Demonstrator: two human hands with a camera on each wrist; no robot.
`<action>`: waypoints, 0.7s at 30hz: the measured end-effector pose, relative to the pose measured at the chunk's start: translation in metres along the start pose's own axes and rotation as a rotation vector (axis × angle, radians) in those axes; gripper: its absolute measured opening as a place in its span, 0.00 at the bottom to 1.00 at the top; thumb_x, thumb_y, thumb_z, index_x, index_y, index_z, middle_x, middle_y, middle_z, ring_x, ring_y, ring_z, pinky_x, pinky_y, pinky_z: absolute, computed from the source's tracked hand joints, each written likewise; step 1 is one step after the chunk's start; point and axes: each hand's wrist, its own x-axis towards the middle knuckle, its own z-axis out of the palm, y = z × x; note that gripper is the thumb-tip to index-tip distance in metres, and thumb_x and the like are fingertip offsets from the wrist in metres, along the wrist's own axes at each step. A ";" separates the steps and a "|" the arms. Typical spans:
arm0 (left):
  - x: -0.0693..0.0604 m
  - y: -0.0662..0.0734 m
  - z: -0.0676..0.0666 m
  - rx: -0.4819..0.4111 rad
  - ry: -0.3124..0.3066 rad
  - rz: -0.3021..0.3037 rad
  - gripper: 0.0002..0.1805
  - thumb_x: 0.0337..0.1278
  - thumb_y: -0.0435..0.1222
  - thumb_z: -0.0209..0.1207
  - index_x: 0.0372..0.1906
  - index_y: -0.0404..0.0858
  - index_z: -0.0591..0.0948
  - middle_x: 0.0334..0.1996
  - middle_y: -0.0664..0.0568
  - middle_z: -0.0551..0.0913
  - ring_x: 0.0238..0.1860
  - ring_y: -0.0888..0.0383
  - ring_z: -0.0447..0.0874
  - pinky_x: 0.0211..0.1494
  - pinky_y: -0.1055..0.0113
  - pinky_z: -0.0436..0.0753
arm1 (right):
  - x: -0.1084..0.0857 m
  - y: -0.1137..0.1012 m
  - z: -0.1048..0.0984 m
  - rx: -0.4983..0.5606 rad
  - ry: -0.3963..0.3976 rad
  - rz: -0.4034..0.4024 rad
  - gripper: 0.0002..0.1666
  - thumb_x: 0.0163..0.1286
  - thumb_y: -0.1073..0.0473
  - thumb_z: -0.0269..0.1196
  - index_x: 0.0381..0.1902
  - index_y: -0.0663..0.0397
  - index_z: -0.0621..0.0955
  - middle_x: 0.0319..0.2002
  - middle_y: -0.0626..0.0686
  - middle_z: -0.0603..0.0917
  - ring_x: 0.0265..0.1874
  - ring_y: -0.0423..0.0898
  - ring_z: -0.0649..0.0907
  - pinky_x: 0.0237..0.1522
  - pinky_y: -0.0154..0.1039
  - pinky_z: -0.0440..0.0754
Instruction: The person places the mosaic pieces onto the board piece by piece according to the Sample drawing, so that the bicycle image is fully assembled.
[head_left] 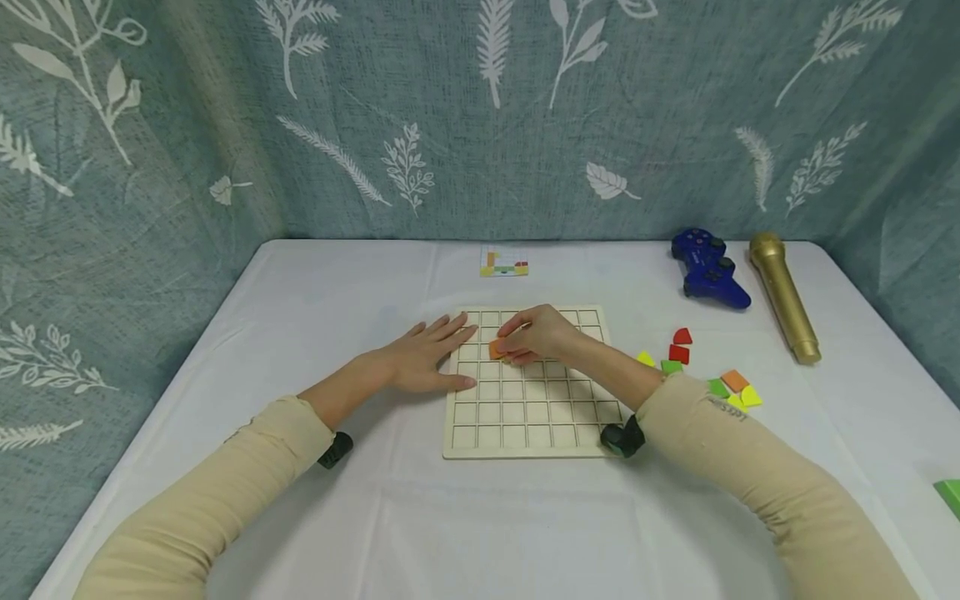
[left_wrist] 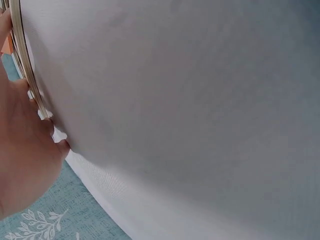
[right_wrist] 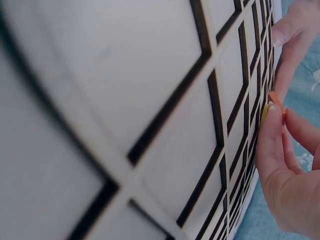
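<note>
A pale wooden grid board (head_left: pixel 525 417) lies on the white table, divided into square cells by raised strips. My left hand (head_left: pixel 427 358) rests spread over its left edge, fingers straight. Over the board's upper left cells, my right hand (head_left: pixel 543 333) pinches a small orange tile (head_left: pixel 496 349) between thumb and fingers. In the right wrist view the orange tile (right_wrist: pixel 277 103) stands tilted against the grid, with a sliver of yellow (right_wrist: pixel 265 114) beside the thumb; whether that is a separate piece I cannot tell. The left wrist view shows the left fingers (left_wrist: pixel 46 125) at the board's edge.
Right of the board lie several loose tiles, among them a red square (head_left: pixel 678 354), an orange one (head_left: pixel 735 381) and a yellow one (head_left: pixel 751 396). A blue game controller (head_left: pixel 708 271) and gold microphone (head_left: pixel 785 298) lie farther back. Behind the board is a patterned card (head_left: pixel 504 262).
</note>
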 end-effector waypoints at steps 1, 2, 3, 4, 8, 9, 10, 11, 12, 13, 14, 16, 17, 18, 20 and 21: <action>0.000 0.000 0.000 0.001 0.000 0.000 0.49 0.61 0.67 0.44 0.77 0.48 0.40 0.75 0.52 0.33 0.74 0.49 0.29 0.72 0.47 0.37 | 0.000 0.000 0.001 -0.014 0.005 -0.003 0.14 0.63 0.67 0.65 0.47 0.66 0.80 0.37 0.60 0.84 0.29 0.46 0.85 0.36 0.38 0.84; 0.001 0.000 0.000 0.003 0.001 0.000 0.49 0.61 0.67 0.44 0.77 0.48 0.40 0.75 0.52 0.33 0.74 0.49 0.29 0.72 0.47 0.37 | 0.001 0.000 0.001 -0.028 0.012 -0.006 0.13 0.63 0.67 0.66 0.46 0.66 0.81 0.36 0.59 0.84 0.29 0.46 0.85 0.36 0.38 0.84; 0.001 0.000 0.000 0.005 0.001 0.000 0.49 0.61 0.67 0.44 0.77 0.48 0.40 0.76 0.53 0.33 0.74 0.49 0.29 0.72 0.47 0.37 | 0.002 0.000 0.002 -0.051 0.021 -0.012 0.13 0.63 0.67 0.66 0.45 0.66 0.81 0.35 0.59 0.85 0.28 0.46 0.85 0.35 0.37 0.84; 0.001 0.000 0.000 0.007 0.001 -0.001 0.49 0.61 0.67 0.44 0.77 0.48 0.40 0.75 0.53 0.33 0.74 0.50 0.29 0.72 0.47 0.37 | 0.002 0.000 0.003 -0.081 0.030 -0.020 0.13 0.63 0.66 0.66 0.45 0.65 0.81 0.34 0.58 0.85 0.28 0.45 0.85 0.34 0.37 0.84; 0.001 0.000 0.001 0.012 0.007 0.002 0.49 0.60 0.67 0.44 0.77 0.48 0.41 0.76 0.53 0.33 0.74 0.50 0.30 0.72 0.47 0.37 | 0.003 -0.001 0.006 -0.202 0.071 -0.038 0.12 0.61 0.63 0.69 0.42 0.62 0.83 0.29 0.55 0.85 0.27 0.45 0.85 0.32 0.36 0.84; 0.001 0.000 0.001 0.014 0.009 0.001 0.49 0.60 0.67 0.44 0.77 0.48 0.41 0.76 0.53 0.33 0.74 0.50 0.30 0.72 0.47 0.37 | 0.002 -0.002 0.006 -0.225 0.075 -0.043 0.12 0.61 0.62 0.69 0.42 0.62 0.84 0.29 0.55 0.85 0.27 0.45 0.85 0.32 0.36 0.84; 0.001 0.000 0.001 0.015 0.011 0.000 0.49 0.60 0.67 0.44 0.77 0.48 0.41 0.76 0.53 0.33 0.74 0.50 0.30 0.72 0.47 0.37 | 0.002 -0.002 0.006 -0.238 0.077 -0.047 0.12 0.61 0.62 0.69 0.41 0.62 0.84 0.29 0.55 0.85 0.27 0.45 0.84 0.32 0.36 0.84; 0.001 0.000 0.001 0.016 0.012 -0.001 0.49 0.60 0.67 0.44 0.77 0.48 0.41 0.76 0.53 0.33 0.74 0.50 0.30 0.72 0.48 0.37 | 0.002 -0.002 0.006 -0.239 0.080 -0.046 0.11 0.61 0.62 0.69 0.41 0.61 0.84 0.28 0.55 0.85 0.27 0.45 0.84 0.32 0.36 0.84; 0.001 0.000 0.001 0.019 0.013 0.000 0.49 0.60 0.68 0.44 0.77 0.48 0.41 0.76 0.53 0.34 0.74 0.50 0.30 0.72 0.48 0.37 | 0.001 -0.002 0.006 -0.234 0.080 -0.050 0.11 0.61 0.62 0.69 0.41 0.62 0.84 0.28 0.55 0.85 0.27 0.45 0.84 0.32 0.36 0.84; 0.001 0.000 0.001 0.020 0.014 0.000 0.49 0.60 0.68 0.44 0.77 0.48 0.41 0.76 0.53 0.34 0.74 0.50 0.31 0.72 0.48 0.37 | 0.001 -0.002 0.006 -0.222 0.079 -0.051 0.11 0.62 0.62 0.68 0.41 0.62 0.84 0.28 0.55 0.84 0.27 0.45 0.84 0.32 0.36 0.84; 0.001 0.000 0.001 0.021 0.014 0.000 0.49 0.60 0.68 0.44 0.77 0.49 0.41 0.76 0.53 0.34 0.74 0.50 0.31 0.72 0.48 0.37 | 0.001 -0.002 0.006 -0.211 0.077 -0.055 0.11 0.63 0.62 0.68 0.41 0.62 0.83 0.28 0.55 0.84 0.27 0.45 0.84 0.32 0.36 0.84; 0.001 0.000 0.001 0.024 0.014 0.002 0.49 0.60 0.68 0.43 0.77 0.49 0.41 0.76 0.53 0.33 0.74 0.50 0.30 0.72 0.48 0.37 | 0.000 -0.001 0.005 -0.182 0.073 -0.056 0.11 0.64 0.62 0.66 0.42 0.63 0.83 0.29 0.56 0.84 0.26 0.45 0.84 0.32 0.36 0.84; 0.000 0.000 0.001 0.024 0.014 0.004 0.49 0.60 0.68 0.43 0.77 0.49 0.41 0.76 0.53 0.33 0.74 0.50 0.30 0.72 0.48 0.37 | 0.000 -0.001 0.005 -0.162 0.070 -0.053 0.11 0.65 0.62 0.65 0.43 0.63 0.83 0.29 0.56 0.84 0.26 0.45 0.83 0.32 0.37 0.84; 0.000 0.000 0.001 0.025 0.014 0.006 0.49 0.60 0.68 0.43 0.77 0.49 0.41 0.76 0.53 0.33 0.74 0.50 0.30 0.72 0.48 0.37 | -0.001 -0.002 0.004 -0.148 0.065 -0.050 0.11 0.67 0.62 0.64 0.43 0.64 0.83 0.29 0.56 0.84 0.26 0.45 0.83 0.32 0.37 0.84; 0.001 -0.001 0.001 0.027 0.012 0.006 0.49 0.60 0.68 0.43 0.77 0.49 0.41 0.76 0.54 0.33 0.74 0.51 0.30 0.72 0.48 0.37 | -0.002 -0.002 0.003 -0.140 0.050 -0.046 0.12 0.69 0.60 0.62 0.45 0.63 0.82 0.30 0.56 0.84 0.25 0.44 0.83 0.31 0.36 0.84; 0.001 -0.001 0.002 0.027 0.011 0.006 0.49 0.60 0.68 0.43 0.77 0.49 0.41 0.76 0.54 0.33 0.74 0.51 0.30 0.72 0.48 0.37 | -0.003 -0.002 0.003 -0.129 0.036 -0.039 0.13 0.70 0.59 0.61 0.46 0.63 0.82 0.30 0.56 0.85 0.24 0.44 0.83 0.30 0.35 0.83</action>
